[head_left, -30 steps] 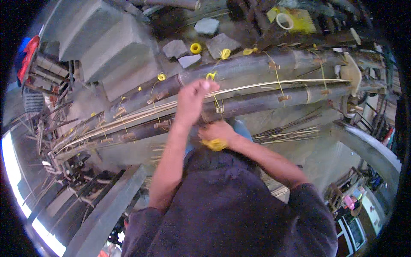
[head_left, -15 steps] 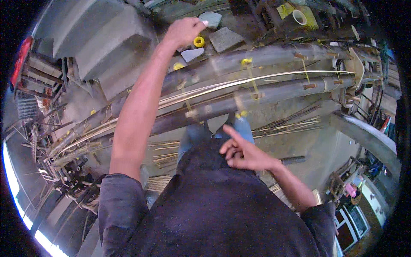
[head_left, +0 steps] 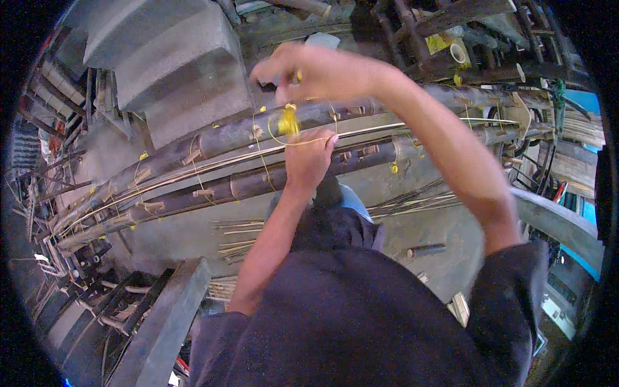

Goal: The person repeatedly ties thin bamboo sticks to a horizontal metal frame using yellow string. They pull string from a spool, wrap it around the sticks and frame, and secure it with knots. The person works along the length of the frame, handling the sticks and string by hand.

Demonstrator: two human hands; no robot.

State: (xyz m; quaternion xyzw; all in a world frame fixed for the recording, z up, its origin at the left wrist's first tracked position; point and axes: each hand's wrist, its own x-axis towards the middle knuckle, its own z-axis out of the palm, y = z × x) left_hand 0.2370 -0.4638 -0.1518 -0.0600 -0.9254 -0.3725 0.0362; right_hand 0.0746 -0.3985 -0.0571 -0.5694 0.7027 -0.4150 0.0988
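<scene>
Two long dark bamboo poles (head_left: pixel 245 184) lie side by side across the floor, with a thin pale bamboo strip (head_left: pixel 213 164) running between them. My right hand (head_left: pixel 316 71) is raised above the poles and pinches a yellow string (head_left: pixel 288 119), whose bunched part hangs below its fingers. My left hand (head_left: pixel 309 161) is just under it, over the poles, with its fingertips on a strand of the same string. The string loops between both hands.
Yellow ties (head_left: pixel 140 157) sit at intervals along the poles. Concrete steps (head_left: pixel 167 71) rise at the upper left. Thin bamboo splints (head_left: pixel 412 203) and a short bamboo piece (head_left: pixel 425 249) lie on the floor. A tape roll (head_left: pixel 458 51) rests among the clutter behind.
My left arm has pulled back from its far reach to the poles. My right hand has risen from near my waist to above the poles, now holding yellow string.
</scene>
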